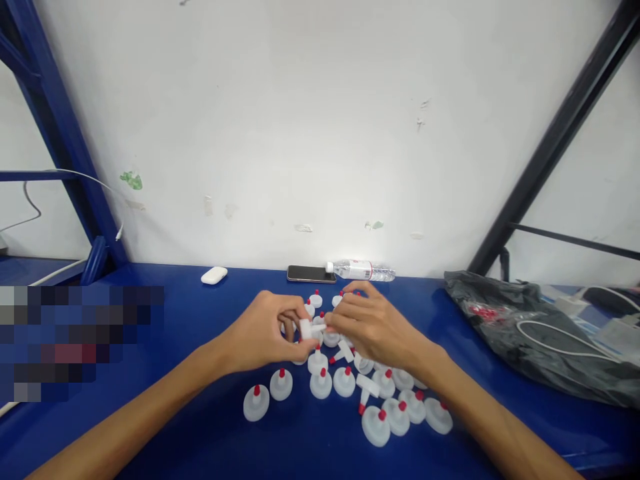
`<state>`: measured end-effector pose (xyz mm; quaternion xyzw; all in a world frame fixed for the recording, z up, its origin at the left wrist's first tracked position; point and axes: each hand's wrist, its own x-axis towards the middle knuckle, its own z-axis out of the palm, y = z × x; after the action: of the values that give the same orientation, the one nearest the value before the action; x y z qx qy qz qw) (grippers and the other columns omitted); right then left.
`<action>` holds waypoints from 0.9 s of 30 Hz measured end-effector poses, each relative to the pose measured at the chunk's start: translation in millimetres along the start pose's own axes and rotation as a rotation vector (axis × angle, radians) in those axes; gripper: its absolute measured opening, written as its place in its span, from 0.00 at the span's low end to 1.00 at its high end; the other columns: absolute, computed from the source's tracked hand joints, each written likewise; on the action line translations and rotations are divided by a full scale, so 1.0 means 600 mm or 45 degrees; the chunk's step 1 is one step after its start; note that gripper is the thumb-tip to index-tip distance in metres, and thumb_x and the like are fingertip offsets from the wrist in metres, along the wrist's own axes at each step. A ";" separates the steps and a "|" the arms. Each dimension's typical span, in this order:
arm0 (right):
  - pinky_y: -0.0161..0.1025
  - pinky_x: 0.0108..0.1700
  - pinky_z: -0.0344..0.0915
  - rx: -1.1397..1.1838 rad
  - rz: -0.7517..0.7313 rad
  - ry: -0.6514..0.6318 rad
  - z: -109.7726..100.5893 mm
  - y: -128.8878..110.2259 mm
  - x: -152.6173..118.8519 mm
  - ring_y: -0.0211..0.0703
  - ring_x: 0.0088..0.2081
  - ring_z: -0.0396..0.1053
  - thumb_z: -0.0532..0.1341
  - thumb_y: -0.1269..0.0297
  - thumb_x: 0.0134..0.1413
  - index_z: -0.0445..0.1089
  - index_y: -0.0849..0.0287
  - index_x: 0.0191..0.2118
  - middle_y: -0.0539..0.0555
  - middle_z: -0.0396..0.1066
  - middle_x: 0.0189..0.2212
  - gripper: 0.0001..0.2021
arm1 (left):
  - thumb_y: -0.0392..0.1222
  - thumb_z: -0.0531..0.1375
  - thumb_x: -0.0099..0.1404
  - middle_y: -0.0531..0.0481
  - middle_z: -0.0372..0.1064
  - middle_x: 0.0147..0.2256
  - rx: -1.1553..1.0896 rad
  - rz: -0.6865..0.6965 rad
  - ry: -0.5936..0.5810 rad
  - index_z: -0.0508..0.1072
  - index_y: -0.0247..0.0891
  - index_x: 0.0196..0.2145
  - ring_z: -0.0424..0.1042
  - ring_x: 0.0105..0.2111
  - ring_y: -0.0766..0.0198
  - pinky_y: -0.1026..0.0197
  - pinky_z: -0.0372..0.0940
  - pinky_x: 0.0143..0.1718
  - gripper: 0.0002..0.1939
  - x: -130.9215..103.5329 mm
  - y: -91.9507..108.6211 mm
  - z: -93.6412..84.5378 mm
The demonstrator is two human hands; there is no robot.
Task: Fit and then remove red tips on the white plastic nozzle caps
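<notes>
Between thumb and fingers, my left hand (pixel 280 330) grips a white plastic nozzle cap (pixel 306 329) by its wide base, the spout pointing right. The fingertips of my right hand (pixel 367 323) pinch the end of that spout; a hint of red shows there, mostly hidden by the fingers. Below and around both hands stand several white nozzle caps with red tips, among them one (pixel 257 403) at the front left and another (pixel 376 427) at the front right. A few lie on their sides, such as the tipped nozzle cap (pixel 367 390) below my right hand.
On the blue table (pixel 200 427), a white earbud case (pixel 214 275), a phone (pixel 311 274) and a water bottle lying down (pixel 361 270) are by the wall. To the right lies a dark plastic bag (pixel 520 333) with red pieces and a white cable. Blurred blocks cover the left side.
</notes>
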<state>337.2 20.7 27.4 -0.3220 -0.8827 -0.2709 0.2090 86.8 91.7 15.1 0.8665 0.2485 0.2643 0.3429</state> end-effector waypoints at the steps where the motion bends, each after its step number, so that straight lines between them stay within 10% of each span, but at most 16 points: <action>1: 0.44 0.56 0.58 -0.024 0.030 0.070 -0.007 0.020 -0.011 0.38 0.35 0.69 0.53 0.76 0.68 0.73 0.59 0.39 0.50 0.76 0.32 0.12 | 0.48 0.68 0.56 0.59 0.66 0.18 -0.070 -0.085 0.002 0.71 0.37 0.33 0.66 0.19 0.70 0.67 0.59 0.20 0.13 0.001 -0.011 -0.015; 6: 0.47 0.50 0.61 -0.276 0.614 0.343 -0.039 0.127 -0.071 0.46 0.39 0.72 0.57 0.66 0.68 0.76 0.57 0.42 0.56 0.77 0.38 0.09 | 0.52 0.65 0.60 0.55 0.72 0.23 -0.097 -0.215 0.256 0.74 0.38 0.39 0.70 0.22 0.67 0.65 0.64 0.24 0.16 0.013 -0.072 -0.090; 10: 0.43 0.43 0.63 -0.222 0.844 0.016 -0.031 0.151 -0.089 0.45 0.37 0.72 0.55 0.61 0.68 0.77 0.55 0.45 0.56 0.75 0.40 0.13 | 0.57 0.59 0.65 0.48 0.77 0.36 -0.010 -0.201 0.331 0.70 0.40 0.50 0.75 0.28 0.62 0.66 0.61 0.18 0.22 0.020 -0.098 -0.093; 16: 0.38 0.37 0.62 -0.045 1.157 -0.490 -0.004 0.153 -0.104 0.46 0.38 0.74 0.62 0.60 0.61 0.78 0.54 0.42 0.52 0.78 0.35 0.09 | 0.56 0.57 0.68 0.50 0.74 0.37 0.384 -0.037 0.398 0.75 0.39 0.40 0.75 0.35 0.58 0.64 0.69 0.28 0.18 0.017 -0.129 -0.064; 27: 0.37 0.31 0.57 -0.028 1.296 -0.790 0.035 0.186 -0.153 0.47 0.35 0.74 0.67 0.61 0.51 0.79 0.55 0.33 0.54 0.78 0.32 0.05 | 0.51 0.56 0.70 0.55 0.76 0.31 0.636 0.056 0.359 0.74 0.41 0.37 0.74 0.30 0.63 0.65 0.69 0.30 0.12 0.013 -0.135 -0.068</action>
<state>473.9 63.8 0.1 -0.7710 -0.6343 -0.0391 0.0413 46.8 167.0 -16.0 0.8840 0.3323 0.3200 0.0753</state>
